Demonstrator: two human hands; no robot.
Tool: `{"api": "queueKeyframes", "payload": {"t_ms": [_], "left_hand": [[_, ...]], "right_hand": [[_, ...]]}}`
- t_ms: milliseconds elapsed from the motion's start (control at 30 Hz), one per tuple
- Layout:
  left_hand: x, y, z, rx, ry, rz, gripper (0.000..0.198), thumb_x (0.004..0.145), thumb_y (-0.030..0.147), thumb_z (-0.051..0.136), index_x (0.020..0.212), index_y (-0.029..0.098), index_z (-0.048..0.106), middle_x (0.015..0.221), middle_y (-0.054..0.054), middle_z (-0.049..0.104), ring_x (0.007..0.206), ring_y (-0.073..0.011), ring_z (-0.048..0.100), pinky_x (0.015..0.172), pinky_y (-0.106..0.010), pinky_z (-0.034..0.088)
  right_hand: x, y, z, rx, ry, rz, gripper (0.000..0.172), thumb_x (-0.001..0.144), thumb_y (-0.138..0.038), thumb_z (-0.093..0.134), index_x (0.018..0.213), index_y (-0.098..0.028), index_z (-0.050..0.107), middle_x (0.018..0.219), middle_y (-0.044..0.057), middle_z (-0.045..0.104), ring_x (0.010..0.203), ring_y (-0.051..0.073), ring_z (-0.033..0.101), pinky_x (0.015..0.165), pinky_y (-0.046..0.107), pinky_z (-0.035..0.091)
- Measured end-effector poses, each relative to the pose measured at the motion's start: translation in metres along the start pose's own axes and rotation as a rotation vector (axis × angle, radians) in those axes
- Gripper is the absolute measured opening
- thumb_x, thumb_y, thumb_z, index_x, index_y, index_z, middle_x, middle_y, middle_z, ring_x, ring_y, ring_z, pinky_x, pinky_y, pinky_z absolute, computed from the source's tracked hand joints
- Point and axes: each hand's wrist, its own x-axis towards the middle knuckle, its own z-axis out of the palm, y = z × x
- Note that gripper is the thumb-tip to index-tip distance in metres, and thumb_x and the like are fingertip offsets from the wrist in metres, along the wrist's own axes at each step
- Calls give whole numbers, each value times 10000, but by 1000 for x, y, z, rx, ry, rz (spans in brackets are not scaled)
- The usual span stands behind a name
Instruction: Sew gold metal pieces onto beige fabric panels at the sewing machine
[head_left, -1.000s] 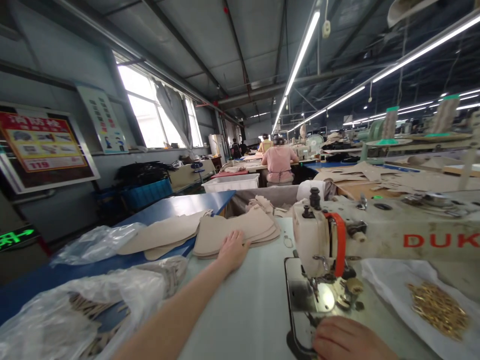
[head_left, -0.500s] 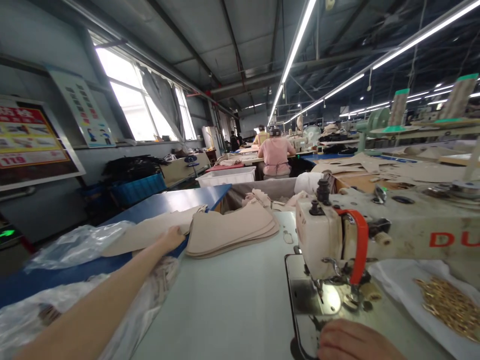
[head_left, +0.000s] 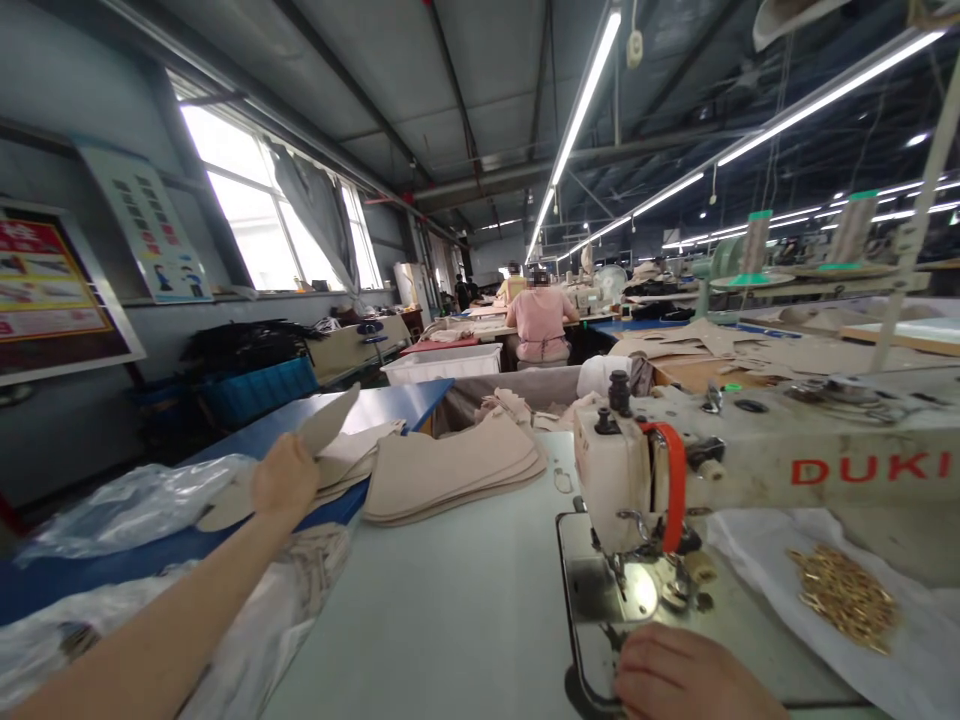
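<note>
My left hand (head_left: 286, 474), reached out to the left, is closed on a beige fabric piece (head_left: 330, 418) and holds its far end raised. Under that piece lies a stack of similar cut pieces (head_left: 356, 455) on the blue table. Another neat stack of beige curved pieces (head_left: 454, 462) lies on the pale sewing table, right of that hand. My right hand (head_left: 686, 675) rests on the machine bed in front of the sewing machine (head_left: 619, 490), its fingers bent and together. Whatever those fingertips may hold is hidden. The lit needle area (head_left: 637, 590) is just beyond them.
Gold-coloured small metal parts (head_left: 847, 597) lie on a white cloth (head_left: 757, 535) at right. Clear plastic bags (head_left: 142, 505) cover part of the blue table (head_left: 397, 400). Thread cones (head_left: 756, 245) stand behind the machine. A person in pink (head_left: 541, 322) sits ahead.
My left hand has moved left and toward me, lifting a fabric piece off the stack. The right hand stays by the needle plate. The view has turned slightly right.
</note>
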Motion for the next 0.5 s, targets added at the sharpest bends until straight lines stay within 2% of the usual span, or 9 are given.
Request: {"api": "queueKeyframes", "payload": {"t_ms": [33,100,167,200,300,367,400,433,500], "left_hand": [[6,9,-8,57,33,-95,519,957,190,97,1005,2,578,869,-108,702,885,-250,656,693,-332,488],[16,34,-24,121,36,-166,436,956,184,162,1199,-21,460,1139,-187,634,1067,-285,587,855,-417,473],[17,68,-37,138,-29,-120,401,931,130,236,1264,45,442,1271,-153,575,1157,-238,541,964,-363,423],[12,89,-44,135,-74,-73,403,907,99,280,1263,103,470,1279,-110,583,1154,-208,550,966,-312,425],[-29,161,-57,114,-185,104,503,810,16,355,1219,248,536,1224,-13,637,1076,-170,610,838,-233,496],[-68,209,-58,127,-292,362,495,780,11,385,1212,197,541,1166,-77,663,945,-204,665,709,-260,536],[-88,229,-57,112,-312,434,415,790,45,432,1159,175,570,1045,-87,705,807,-201,689,602,-246,530],[-105,247,-54,57,-325,516,321,793,70,481,1077,163,600,889,-68,729,628,-170,677,473,-214,486],[-131,273,-48,-19,-314,552,213,806,84,551,1001,156,600,748,-21,710,542,-148,648,407,-207,445]], "right_hand": [[0,-1,0,-2,-8,16,292,981,-216,344,805,-190,576,717,3,658,697,111,622,746,175,486],[0,-5,-3,-1,-52,50,240,955,-181,391,807,-192,580,724,10,657,702,119,622,748,186,488],[2,-10,-10,-1,-105,88,198,920,-136,433,815,-198,589,736,14,661,723,129,628,766,200,491],[3,-12,-14,-9,-126,105,186,903,-117,447,832,-201,597,751,15,667,739,134,635,773,205,494],[8,-17,-25,-88,-121,104,227,884,-106,445,1023,-189,606,902,48,699,815,152,661,788,219,513],[11,-20,-28,-163,-109,60,319,881,-123,436,1179,-142,549,1063,100,679,907,173,658,806,233,519],[12,-22,-28,-185,-124,41,334,875,-130,441,1195,-125,538,1117,119,658,938,180,651,811,236,518],[13,-24,-27,-190,-146,15,307,865,-138,457,1153,-128,562,1120,120,655,936,182,648,800,234,520],[13,-28,-23,-165,-181,-51,154,844,-148,500,934,-169,623,963,72,692,821,169,653,727,218,523]]}}
